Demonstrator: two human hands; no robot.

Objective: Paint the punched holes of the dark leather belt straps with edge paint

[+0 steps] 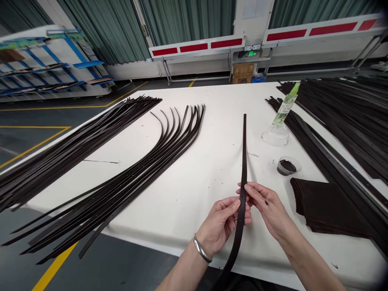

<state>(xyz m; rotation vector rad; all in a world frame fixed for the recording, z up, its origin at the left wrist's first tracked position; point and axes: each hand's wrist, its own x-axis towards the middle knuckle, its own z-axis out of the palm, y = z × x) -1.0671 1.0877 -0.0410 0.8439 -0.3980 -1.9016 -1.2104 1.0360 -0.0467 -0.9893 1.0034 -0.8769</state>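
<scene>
Between my two hands runs a long dark leather strap point(244, 161), its far end resting on the white table and its near end curving down past the table edge. My left hand point(222, 224), below a silver bangle, pinches the strap with the thumb on top. Just above it, my right hand point(266, 202) grips the same strap at its right edge; a dark smudge shows on a finger. Right of my hands lie a folded dark brown cloth point(327, 208) and a small clear cup point(287, 165) of dark liquid.
A fanned bundle of dark straps point(151, 161) lies left, overhanging the front edge, with another pile point(91, 137) beyond. More straps point(339, 121) cover the right side. A green-topped bottle point(285, 108) leans in a clear holder point(275, 136). A shelving rack point(51, 64) stands back left.
</scene>
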